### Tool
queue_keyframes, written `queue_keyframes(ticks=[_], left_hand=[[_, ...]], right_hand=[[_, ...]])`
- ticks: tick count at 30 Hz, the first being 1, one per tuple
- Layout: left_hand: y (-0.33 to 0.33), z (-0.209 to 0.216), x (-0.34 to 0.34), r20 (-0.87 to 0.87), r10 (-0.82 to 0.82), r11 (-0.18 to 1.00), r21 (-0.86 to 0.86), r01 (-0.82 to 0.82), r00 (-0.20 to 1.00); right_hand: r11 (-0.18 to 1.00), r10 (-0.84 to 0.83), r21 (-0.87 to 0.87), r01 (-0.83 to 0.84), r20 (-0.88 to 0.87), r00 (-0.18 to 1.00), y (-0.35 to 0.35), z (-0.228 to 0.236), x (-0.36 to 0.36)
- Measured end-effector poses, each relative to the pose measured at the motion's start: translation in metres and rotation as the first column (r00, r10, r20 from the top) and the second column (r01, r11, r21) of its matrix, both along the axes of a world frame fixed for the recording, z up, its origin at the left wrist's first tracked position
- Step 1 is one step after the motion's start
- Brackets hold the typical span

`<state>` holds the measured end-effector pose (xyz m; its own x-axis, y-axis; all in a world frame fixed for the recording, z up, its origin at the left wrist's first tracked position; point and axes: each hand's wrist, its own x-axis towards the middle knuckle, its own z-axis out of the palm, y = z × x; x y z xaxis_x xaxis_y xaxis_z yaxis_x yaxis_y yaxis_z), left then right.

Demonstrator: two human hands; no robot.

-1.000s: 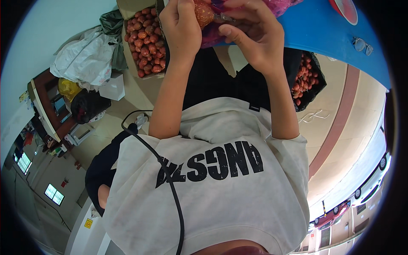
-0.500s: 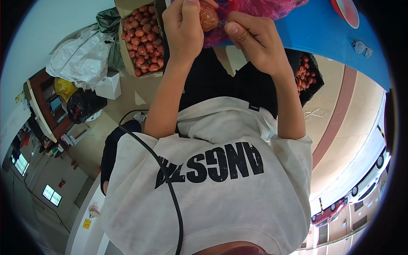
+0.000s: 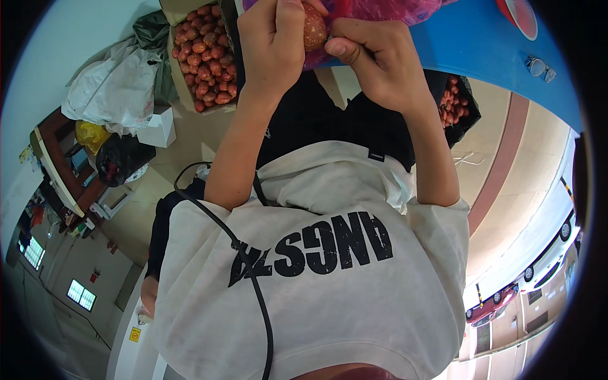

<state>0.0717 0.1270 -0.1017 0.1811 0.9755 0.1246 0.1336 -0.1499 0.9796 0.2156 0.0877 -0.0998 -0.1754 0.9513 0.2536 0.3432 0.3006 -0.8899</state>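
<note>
Fingertips of the right hand (image 3: 389,66), loosely spread a second ago and half a second ago a little off the object, now sit right against the one speckled orange ball (image 3: 314,28) held above the near edge of the blue table (image 3: 468,50). Thumb and forefinger there are pressed together at the ball's right end, and whatever they pinch is hidden. On the left, the left hand (image 3: 275,47) curls around the ball, covering its left part; some of its fingers are cut off at the far edge. One pink plastic bag (image 3: 396,9) lies just beyond, also cut off. Far right on the table are one red-and-white dish (image 3: 522,16), partly out of view, and two small clear round pieces (image 3: 540,68), hard to make out. Two containers flank the person: one cardboard box (image 3: 179,7) at left with dozens of red balls (image 3: 206,60), too crowded to count, and one black bag (image 3: 472,117) at right whose red pieces (image 3: 453,104) are half hidden by the right arm. At near left, one other person's dark-clothed limb (image 3: 166,218) is mostly hidden behind the white shirt (image 3: 329,304).
</note>
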Motion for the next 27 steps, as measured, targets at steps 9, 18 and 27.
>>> queue_keyframes(ticks=[9,18,27], left_hand=[[-0.012,-0.006,0.004,-0.176,0.030,0.996,0.087,-0.015,0.984],[0.016,-0.008,-0.049,0.791,-0.012,0.826,-0.337,0.452,0.612],[0.037,-0.006,-0.136,0.846,0.023,0.958,-0.171,0.232,0.533]], right_hand=[[1.000,-0.029,-0.006,0.029,-0.080,0.996,-0.014,-0.001,0.016],[0.878,-0.473,-0.177,0.444,-0.187,0.861,-0.131,0.015,0.066],[0.555,-0.681,0.135,0.821,0.640,0.356,-0.196,-0.113,0.208]])
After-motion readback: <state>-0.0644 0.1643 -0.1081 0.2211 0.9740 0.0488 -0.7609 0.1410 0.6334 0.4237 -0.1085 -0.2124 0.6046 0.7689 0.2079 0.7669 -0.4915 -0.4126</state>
